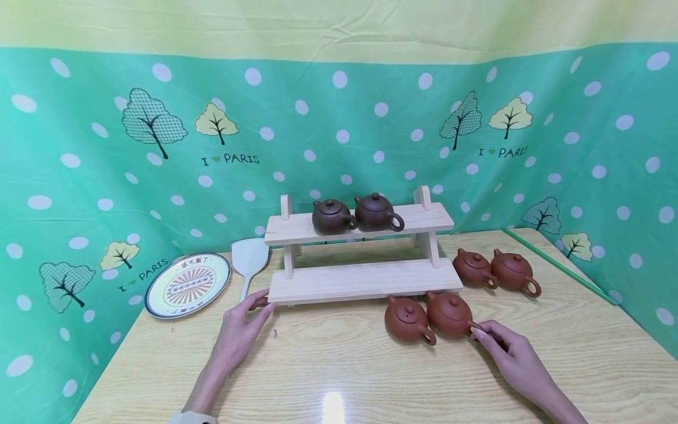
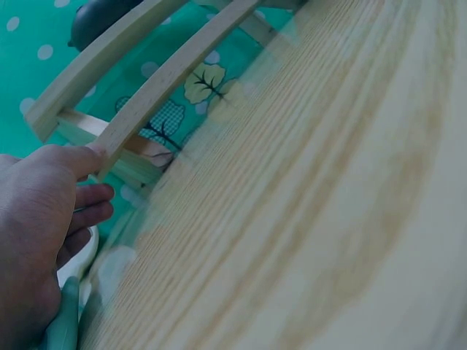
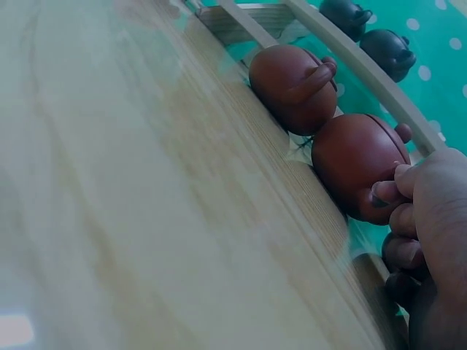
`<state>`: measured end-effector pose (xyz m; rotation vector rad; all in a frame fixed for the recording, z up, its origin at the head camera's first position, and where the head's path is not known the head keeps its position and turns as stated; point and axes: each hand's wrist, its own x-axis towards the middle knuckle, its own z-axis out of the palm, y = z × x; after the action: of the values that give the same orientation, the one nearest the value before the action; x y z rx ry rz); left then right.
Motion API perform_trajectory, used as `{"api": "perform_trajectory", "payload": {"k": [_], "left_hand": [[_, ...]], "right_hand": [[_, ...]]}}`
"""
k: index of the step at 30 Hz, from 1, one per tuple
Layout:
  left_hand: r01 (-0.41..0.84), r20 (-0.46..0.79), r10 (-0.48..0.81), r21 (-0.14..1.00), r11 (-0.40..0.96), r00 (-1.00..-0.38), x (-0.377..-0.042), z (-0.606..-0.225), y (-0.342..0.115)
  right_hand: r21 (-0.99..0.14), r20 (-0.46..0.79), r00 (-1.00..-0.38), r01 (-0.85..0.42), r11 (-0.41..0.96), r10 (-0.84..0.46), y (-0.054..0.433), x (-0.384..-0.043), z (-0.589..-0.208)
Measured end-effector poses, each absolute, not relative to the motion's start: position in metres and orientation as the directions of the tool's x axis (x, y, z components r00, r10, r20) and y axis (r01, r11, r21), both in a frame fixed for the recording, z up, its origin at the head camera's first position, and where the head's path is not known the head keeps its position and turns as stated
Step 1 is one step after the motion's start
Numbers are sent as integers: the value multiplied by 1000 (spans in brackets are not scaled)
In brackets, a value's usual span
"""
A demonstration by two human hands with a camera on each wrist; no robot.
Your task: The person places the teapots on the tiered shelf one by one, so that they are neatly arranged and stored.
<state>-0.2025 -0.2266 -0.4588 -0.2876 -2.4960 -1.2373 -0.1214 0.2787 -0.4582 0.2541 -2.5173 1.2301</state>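
A two-tier wooden shelf [image 1: 365,281] stands on the table, two dark brown teapots [image 1: 332,216] side by side on its upper board. My left hand [image 1: 238,330] holds the left end of the lower board, its thumb at the front corner in the left wrist view. Between thumb and fingers my right hand [image 1: 516,359] pinches the handle of a reddish-brown teapot [image 1: 449,315], in front of the shelf's right end. Close against that pot's left side is another reddish-brown teapot [image 1: 406,320]. Two more reddish-brown teapots [image 1: 514,271] sit right of the shelf.
Left of the shelf lies a white spatula [image 1: 250,257], its handle partly hidden by my left hand. A patterned plate [image 1: 188,285] lies farther left. Along the right edge of the table [image 1: 339,365] runs a green stick [image 1: 558,265]. A polka-dot curtain [image 1: 339,118] surrounds the back and sides.
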Motion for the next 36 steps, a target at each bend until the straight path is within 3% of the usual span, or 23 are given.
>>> {"api": "perform_trajectory", "payload": {"k": [36], "left_hand": [[336, 398, 36, 721, 607, -917, -203, -460, -226]], "right_hand": [[-718, 420, -907, -309, 623, 34, 280, -121, -458]]}}
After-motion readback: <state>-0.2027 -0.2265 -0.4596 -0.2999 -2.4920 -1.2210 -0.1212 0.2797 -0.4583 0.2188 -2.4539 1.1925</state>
